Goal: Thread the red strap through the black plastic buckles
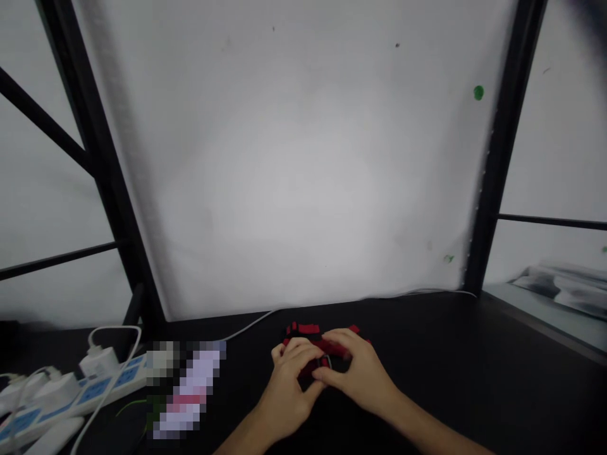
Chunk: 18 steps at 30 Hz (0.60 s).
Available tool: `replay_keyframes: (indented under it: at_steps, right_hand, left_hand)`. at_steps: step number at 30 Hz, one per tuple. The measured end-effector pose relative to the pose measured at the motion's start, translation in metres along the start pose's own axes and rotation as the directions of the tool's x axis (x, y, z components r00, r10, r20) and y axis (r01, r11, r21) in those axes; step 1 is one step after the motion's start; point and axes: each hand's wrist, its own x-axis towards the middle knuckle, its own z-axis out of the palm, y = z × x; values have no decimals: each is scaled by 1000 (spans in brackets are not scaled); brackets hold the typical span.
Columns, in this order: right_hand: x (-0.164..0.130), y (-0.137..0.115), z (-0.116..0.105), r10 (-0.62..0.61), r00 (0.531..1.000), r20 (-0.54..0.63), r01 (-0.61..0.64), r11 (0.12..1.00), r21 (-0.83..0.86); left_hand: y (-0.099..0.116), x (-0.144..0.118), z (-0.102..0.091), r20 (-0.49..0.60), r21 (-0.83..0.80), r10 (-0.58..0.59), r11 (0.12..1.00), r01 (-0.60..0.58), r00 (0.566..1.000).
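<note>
Although most of the view is a white backdrop sheet (303, 164) hung between black frame posts (497, 158), the work sits low on the black tabletop (450, 366), near its back edge and about midway along it. Both hands close over a small red-and-black block model (315, 341), which rests on the tabletop. The left hand (289, 385) curls its fingers over the near left part; the right hand (355, 373) covers the right part, thumb and fingers pinching the piece between them. Judging by its studded, segmented look, the model is likely light, rigid plastic that could come apart under a hard squeeze, so the broad sides seem the safer hold. How firmly either hand presses cannot be told.

Toward the left edge lie a white power strip (71, 398) with plugs and cables, and a blurred-out patch beside it. A thin white cable (251, 323) runs along the back edge behind the model. Nothing lies close enough to hinder the hands.
</note>
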Motion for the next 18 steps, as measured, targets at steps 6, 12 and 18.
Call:
replay_keyframes:
  at_steps: [6, 12, 18]
  right_hand:
    - [12, 9, -13, 83, 982, 172, -109, 983, 145]
    - [23, 18, -39, 103, 980, 168, -113, 992, 49]
    - [29, 43, -75, 207, 955, 212, -137, 944, -301]
  left_hand:
    - [-8, 0, -4, -7, 73, 86, 994, -86, 996]
    - [-20, 4, -6, 2, 89, 12, 996, -12, 1000]
    - [-41, 7, -32, 37, 117, 9, 993, -13, 999]
